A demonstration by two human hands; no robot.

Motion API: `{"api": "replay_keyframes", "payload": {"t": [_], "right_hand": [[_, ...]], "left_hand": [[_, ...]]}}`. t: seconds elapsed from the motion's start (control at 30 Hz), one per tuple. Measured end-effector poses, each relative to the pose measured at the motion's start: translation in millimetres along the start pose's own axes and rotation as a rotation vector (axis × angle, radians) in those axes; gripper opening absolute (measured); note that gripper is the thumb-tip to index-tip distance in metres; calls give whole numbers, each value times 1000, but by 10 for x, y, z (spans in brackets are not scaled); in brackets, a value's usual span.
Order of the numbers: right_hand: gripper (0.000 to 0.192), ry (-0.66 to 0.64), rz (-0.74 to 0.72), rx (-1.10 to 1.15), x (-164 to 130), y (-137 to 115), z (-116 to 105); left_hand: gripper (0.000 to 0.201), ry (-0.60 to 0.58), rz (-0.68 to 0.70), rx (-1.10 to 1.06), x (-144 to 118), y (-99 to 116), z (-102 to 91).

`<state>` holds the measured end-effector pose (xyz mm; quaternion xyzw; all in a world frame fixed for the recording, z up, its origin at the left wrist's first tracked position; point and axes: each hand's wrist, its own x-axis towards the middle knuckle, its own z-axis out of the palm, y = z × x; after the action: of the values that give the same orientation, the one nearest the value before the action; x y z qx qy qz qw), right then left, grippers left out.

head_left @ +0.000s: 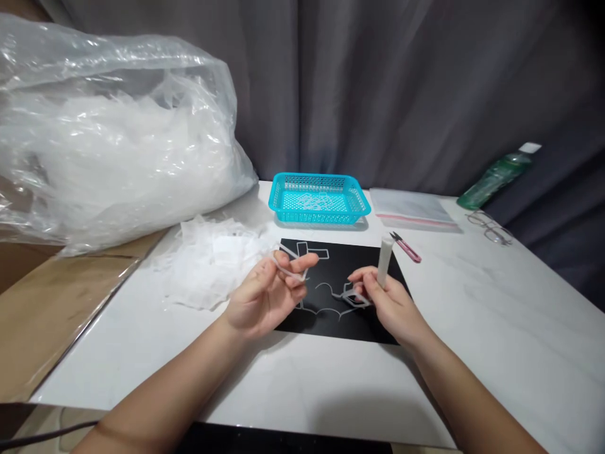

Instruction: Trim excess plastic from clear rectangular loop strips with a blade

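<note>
My left hand [265, 296] is palm up above the black mat [368, 328], its thumb and fingers pinching a thin white rectangular frame [293, 275]. To the right, my right hand [392, 309] is closed round a flat, whitish translucent stick [384, 261] that points upward. A second small white frame [355, 296] hangs at the fingertips of that hand; how it is gripped is partly hidden. Thin curved white strands [328, 309] show over the mat between the hands. Two joined white rectangular outlines [317, 253] lie near the mat's back edge.
A pile of white pieces [208, 261] spreads left of the mat, below a big clear plastic bag [118, 145] on cardboard [66, 315]. Behind stands a blue basket [283, 216] with white frames. Pink thread snips [407, 248], a zip bag [411, 205], glasses [494, 234] and a green bottle [496, 180] are right.
</note>
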<state>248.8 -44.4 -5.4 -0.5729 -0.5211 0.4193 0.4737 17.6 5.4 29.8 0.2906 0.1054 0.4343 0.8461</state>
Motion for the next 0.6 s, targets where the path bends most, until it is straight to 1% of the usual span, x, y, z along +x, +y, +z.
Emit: {"api": "replay_keyframes", "payload": {"t": [0.07,0.13,0.2,0.3,0.43,0.6], "right_hand": [[37,42,-98,-188,-32,6,17],[35,120,-244,-368,-61,-2,31],[30,162,-374,-482,-93,-21,42],[25,110,-473,-541,-147,-47,61],[26,13,-539,-616,-197,-32,75],[31,0,-605,-624,-203,4,75]], "left_hand": [[14,24,-16,-9,-4,-11,22],[11,29,-40,-62,-8,-7,55],[11,22,-71,-136,-10,2,91],[13,21,-94,-170,-10,6,127],[15,13,-126,-184,-15,-10,135],[15,-9,-184,-287,-26,-10,139]]}}
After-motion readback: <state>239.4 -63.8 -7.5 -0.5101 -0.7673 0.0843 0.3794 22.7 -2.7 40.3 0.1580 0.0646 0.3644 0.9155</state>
